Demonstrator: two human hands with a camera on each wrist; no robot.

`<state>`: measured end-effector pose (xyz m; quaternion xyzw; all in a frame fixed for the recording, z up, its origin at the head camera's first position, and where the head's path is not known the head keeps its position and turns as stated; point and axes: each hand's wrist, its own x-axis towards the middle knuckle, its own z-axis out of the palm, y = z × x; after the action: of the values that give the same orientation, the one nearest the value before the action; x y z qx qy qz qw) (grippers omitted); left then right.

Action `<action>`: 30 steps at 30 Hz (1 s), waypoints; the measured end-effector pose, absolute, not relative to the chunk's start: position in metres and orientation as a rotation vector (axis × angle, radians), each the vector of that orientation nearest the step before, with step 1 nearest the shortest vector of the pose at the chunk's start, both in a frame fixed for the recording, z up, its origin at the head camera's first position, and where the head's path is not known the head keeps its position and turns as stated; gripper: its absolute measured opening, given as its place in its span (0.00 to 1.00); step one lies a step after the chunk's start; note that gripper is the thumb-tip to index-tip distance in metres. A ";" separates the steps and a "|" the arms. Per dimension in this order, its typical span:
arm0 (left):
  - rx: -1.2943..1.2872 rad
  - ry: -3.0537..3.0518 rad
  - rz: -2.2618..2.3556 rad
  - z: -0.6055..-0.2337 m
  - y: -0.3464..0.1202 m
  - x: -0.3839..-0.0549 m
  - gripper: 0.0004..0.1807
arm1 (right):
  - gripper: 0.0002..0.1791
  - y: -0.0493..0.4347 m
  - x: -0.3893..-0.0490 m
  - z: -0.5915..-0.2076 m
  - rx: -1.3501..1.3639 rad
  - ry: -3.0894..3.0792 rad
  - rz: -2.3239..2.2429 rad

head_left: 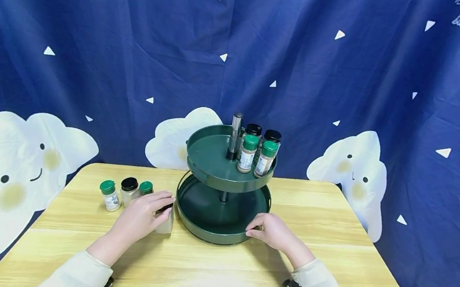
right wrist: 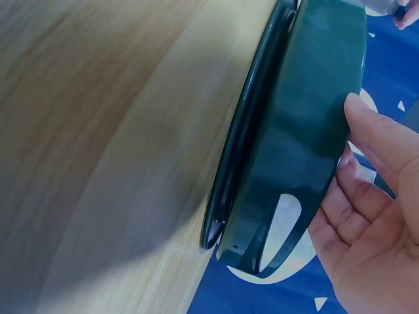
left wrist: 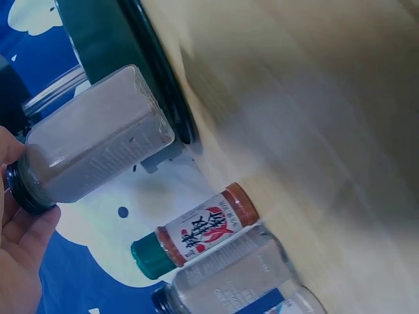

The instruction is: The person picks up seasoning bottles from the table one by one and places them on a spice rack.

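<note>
My left hand (head_left: 142, 214) pinches the black lid of a clear square spice jar (left wrist: 98, 134) with pale contents. In the head view it is just left of the lower tray (head_left: 211, 237) of a dark green two-tier turntable, and its base appears raised off the table. On the lower tray's right rim, my right hand (head_left: 273, 232) grips the edge between thumb and fingers. The upper tray (head_left: 207, 153) bears several spice jars, two with green lids in front, such as the green-lidded jar (head_left: 247, 154), and two with black lids behind.
Left of the left hand stand a small green-lidded jar (head_left: 111, 196), a black-lidded jar (head_left: 129, 189) and another green-lidded jar (head_left: 146, 187), partly hidden by the hand. A wooden table (head_left: 215, 274) carries everything. Behind it hangs a blue curtain (head_left: 137, 57) with clouds.
</note>
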<state>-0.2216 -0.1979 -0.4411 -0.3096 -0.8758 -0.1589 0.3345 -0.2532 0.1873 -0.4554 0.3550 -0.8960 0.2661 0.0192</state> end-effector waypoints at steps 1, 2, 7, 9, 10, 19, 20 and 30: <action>-0.813 -2.276 -0.414 -0.440 -0.198 -0.222 0.15 | 0.06 0.187 -0.253 -0.455 1.103 -2.781 0.826; -0.818 -2.267 -0.413 -0.439 -0.197 -0.222 0.15 | 0.05 0.187 -0.253 -0.455 1.104 -2.781 0.826; -0.845 -2.224 -0.427 -0.432 -0.194 -0.222 0.16 | 0.05 0.187 -0.254 -0.456 1.108 -2.781 0.824; -0.852 -2.217 -0.426 -0.429 -0.192 -0.222 0.16 | 0.05 0.187 -0.254 -0.457 1.108 -2.783 0.823; -0.854 -2.214 -0.425 -0.428 -0.190 -0.222 0.16 | 0.05 0.187 -0.254 -0.457 1.106 -2.785 0.823; -0.859 -2.202 -0.407 -0.415 -0.181 -0.221 0.17 | 0.04 0.187 -0.254 -0.458 1.107 -2.786 0.826; -0.860 -2.198 -0.409 -0.414 -0.180 -0.221 0.17 | 0.04 0.187 -0.254 -0.458 1.106 -2.785 0.829; -0.909 -2.119 -0.478 -0.410 -0.166 -0.228 0.18 | 0.05 0.189 -0.255 -0.460 1.093 -2.781 0.837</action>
<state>-0.2280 -0.1659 -0.4098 -0.3564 -0.8311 -0.1874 0.3836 -0.2554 0.1887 -0.4598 0.3521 -0.8961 0.2696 0.0193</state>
